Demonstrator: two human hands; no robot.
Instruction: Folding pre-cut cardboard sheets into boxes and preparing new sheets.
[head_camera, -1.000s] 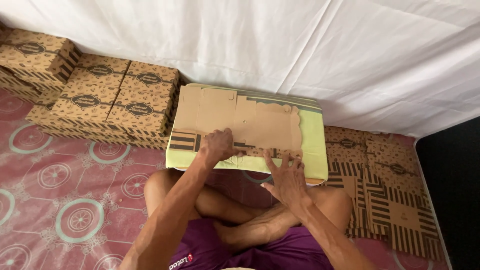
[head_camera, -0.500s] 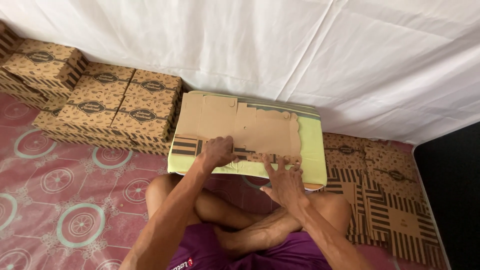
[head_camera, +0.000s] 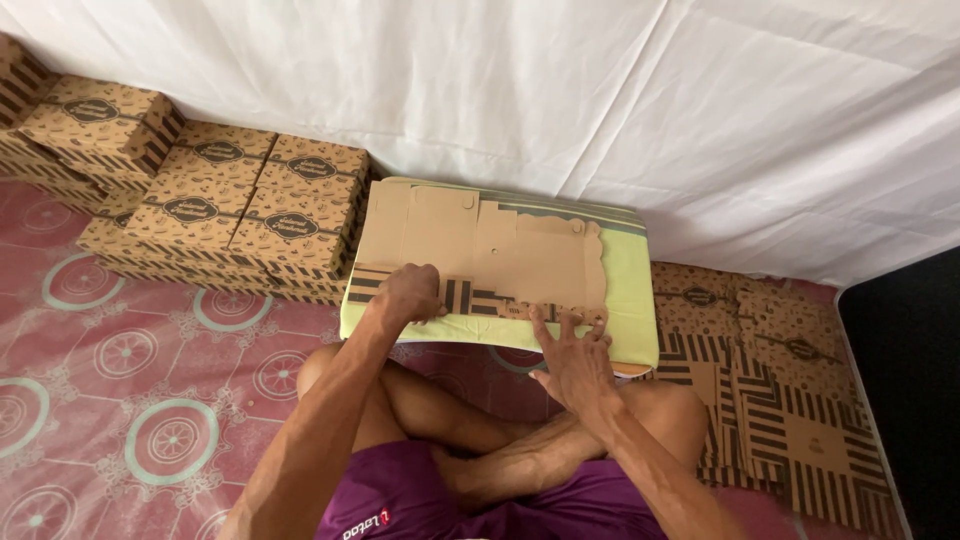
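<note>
Left hand (head_camera: 408, 296) & right hand (head_camera: 573, 357) press flat cardboard box blank (head_camera: 480, 250) on yellow-green pad (head_camera: 628, 290); folded boxes (head_camera: 230, 205) stacked at left

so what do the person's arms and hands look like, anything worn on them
Both arms are bare to above the elbow: no sleeves, gloves, watch or rings show. The left hand and right hand are lean, with long fingers. The only clothing in view is purple shorts with a small printed mark.

Makeshift home packing spot, patterned floor mat (head_camera: 120, 400), white sheet backdrop (head_camera: 600, 100), stacked printed boxes (head_camera: 220, 210)
</note>
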